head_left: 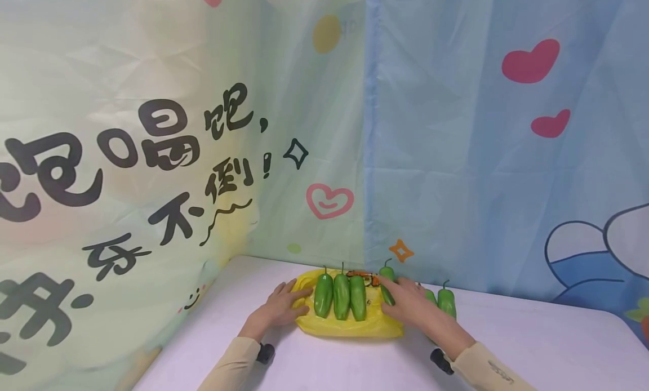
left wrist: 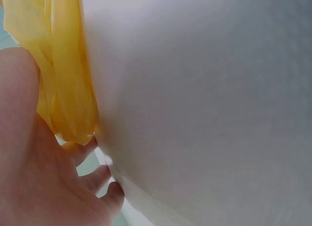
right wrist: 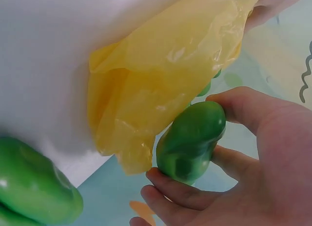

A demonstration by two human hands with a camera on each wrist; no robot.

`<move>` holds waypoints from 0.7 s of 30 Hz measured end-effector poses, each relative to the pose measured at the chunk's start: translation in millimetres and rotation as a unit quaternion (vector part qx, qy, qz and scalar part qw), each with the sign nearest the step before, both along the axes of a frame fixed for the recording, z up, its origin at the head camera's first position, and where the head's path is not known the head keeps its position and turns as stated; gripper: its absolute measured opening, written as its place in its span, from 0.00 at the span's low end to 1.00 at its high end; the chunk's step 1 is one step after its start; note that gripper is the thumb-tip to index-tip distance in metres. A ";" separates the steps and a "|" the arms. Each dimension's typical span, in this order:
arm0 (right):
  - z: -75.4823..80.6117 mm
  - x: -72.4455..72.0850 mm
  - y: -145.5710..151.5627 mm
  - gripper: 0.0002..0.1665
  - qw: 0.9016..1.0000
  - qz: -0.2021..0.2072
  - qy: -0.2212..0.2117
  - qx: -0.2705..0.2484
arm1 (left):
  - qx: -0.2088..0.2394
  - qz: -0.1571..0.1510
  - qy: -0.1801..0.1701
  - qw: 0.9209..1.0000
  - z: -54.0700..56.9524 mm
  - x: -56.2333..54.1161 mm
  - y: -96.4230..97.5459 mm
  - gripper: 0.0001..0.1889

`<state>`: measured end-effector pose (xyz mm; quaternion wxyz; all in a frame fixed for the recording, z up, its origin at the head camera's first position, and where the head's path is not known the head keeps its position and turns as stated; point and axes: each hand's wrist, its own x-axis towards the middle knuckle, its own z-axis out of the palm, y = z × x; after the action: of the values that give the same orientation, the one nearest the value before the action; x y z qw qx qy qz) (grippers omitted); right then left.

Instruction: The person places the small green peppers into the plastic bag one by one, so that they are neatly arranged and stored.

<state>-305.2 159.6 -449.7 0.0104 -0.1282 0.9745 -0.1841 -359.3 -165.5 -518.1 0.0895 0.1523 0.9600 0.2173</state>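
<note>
Three green peppers [head_left: 342, 297] lie side by side on a yellow plastic bag [head_left: 350, 328], their stems toward the back. My right hand [head_left: 408, 302] holds another green pepper [right wrist: 190, 141] at the bag's right end, thumb on one side and fingers on the other in the right wrist view. At the bag's left edge, my left hand [head_left: 281, 303] rests with its fingers spread. In the left wrist view its thumb lies by the bag's folded edge and the fingertips reach down to the white table [left wrist: 195, 114].
More green peppers [head_left: 447, 301] lie to the right, partly hidden behind my right forearm. Orange and black print [head_left: 372, 279] shows at the bag's back edge. A printed cloth backdrop [head_left: 431, 154] stands right behind the table.
</note>
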 end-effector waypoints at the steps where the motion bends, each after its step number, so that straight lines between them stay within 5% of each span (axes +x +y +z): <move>1: -0.9 -0.9 -0.6 0.39 1.000 0.000 -0.001 -0.001 | 0.000 0.000 0.000 1.000 0.1 -0.1 -0.1 0.27; 21: -9.6 -14.1 -20.7 0.39 1.000 0.013 -0.018 -0.020 | 0.002 -0.004 0.004 1.000 -1.3 -0.6 -0.5 0.27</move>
<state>-319.4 138.9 -459.4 0.0275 -0.1377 0.9685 -0.2057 -359.9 -166.0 -519.4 0.0860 0.1569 0.9593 0.2184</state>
